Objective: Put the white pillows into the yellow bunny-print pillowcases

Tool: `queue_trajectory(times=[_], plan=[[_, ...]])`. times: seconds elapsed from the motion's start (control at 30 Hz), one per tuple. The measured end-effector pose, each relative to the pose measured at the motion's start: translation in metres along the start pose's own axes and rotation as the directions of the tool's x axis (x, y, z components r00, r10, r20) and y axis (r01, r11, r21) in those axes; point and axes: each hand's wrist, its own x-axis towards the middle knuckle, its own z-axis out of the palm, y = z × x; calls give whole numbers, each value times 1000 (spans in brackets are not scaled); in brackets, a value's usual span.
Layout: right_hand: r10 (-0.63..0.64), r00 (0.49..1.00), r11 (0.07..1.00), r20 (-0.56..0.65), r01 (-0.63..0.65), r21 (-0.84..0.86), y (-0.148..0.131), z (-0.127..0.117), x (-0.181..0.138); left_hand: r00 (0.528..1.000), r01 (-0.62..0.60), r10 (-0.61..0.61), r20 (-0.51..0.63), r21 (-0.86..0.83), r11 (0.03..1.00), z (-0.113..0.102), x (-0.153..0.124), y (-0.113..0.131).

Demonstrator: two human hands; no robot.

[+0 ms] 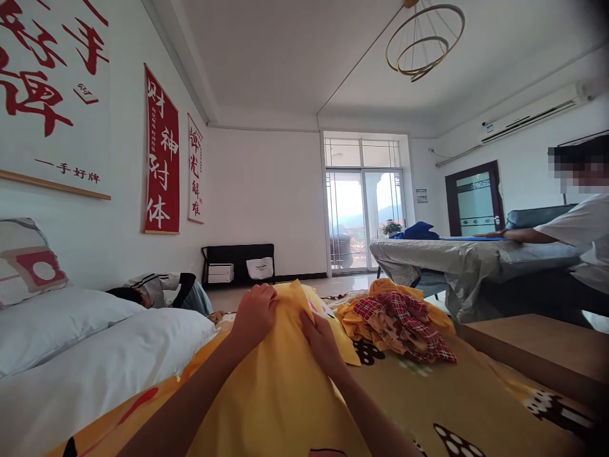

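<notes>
My left hand (254, 315) grips the upper edge of a yellow cloth (280, 381), fingers curled over the fabric. Just to its right, my right hand (321, 339) pinches the same yellow cloth with closed fingers. The cloth is lifted off a yellow patterned bedspread (476, 393) that covers the bed in front of me. A heap of clothes, a red plaid garment (404, 320) on top of yellow ones, lies on the bed right of my hands.
White pillows (76, 343) lie at the left, with a person (157, 291) low beyond them. At the right another person (575, 235) leans over a grey-covered table (457, 263). A wooden ledge (537, 349) borders the bed. Glass doors (364, 219) stand at the back.
</notes>
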Motion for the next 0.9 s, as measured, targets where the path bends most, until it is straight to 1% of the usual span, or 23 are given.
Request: queue_trajectory(times=[0.1, 0.17, 0.23, 0.3, 0.33, 0.4, 0.47, 0.5, 0.57, 0.63, 0.7, 0.77, 0.83, 0.9], plan=[[45, 999, 999, 17, -45, 2, 21, -7, 4, 998, -26, 26, -57, 0, 1000, 8, -5, -2], [51, 998, 999, 31, -52, 4, 30, -11, 7, 998, 12, -17, -67, -71, 997, 16, -9, -2], [79, 993, 996, 91, -82, 25, 33, -14, 10, 994, 75, -89, -62, -195, 978, 24, -11, -1], [109, 982, 992, 157, -117, 42, 28, -16, 14, 990, 105, -131, -58, -329, 939, 30, -10, 1], [120, 978, 990, 171, -131, 53, 23, -16, 16, 989, 103, -136, -61, -384, 917, 33, -9, 2], [123, 983, 987, 139, -136, 87, 12, -14, 20, 991, 76, -117, -62, -456, 887, 36, -7, 3], [100, 992, 989, 81, -108, 103, 1, -9, 23, 995, 55, -88, -43, -492, 869, 36, -6, 2], [83, 994, 991, 68, -89, 97, -3, -7, 24, 995, 65, -96, -33, -512, 857, 36, -7, 0], [57, 996, 996, 66, -62, 68, -9, -2, 26, 988, 132, -156, 3, -552, 823, 32, -10, -7], [52, 998, 997, 29, -54, 63, -10, 0, 27, 970, 239, -223, 97, -552, 799, 29, -17, -18], [44, 998, 996, -55, -40, 80, -9, 1, 28, 948, 301, -194, 251, -519, 800, 26, -24, -32], [15, 995, 996, -101, -5, 94, -6, 3, 28, 925, 320, -146, 350, -512, 797, 25, -32, -44], [-6, 995, 995, -100, 15, 97, -3, 5, 28, 920, 353, -163, 357, -571, 742, 25, -38, -51], [7, 995, 995, -96, 2, 96, 0, 6, 29, 923, 381, -239, 300, -641, 666, 24, -45, -53]])
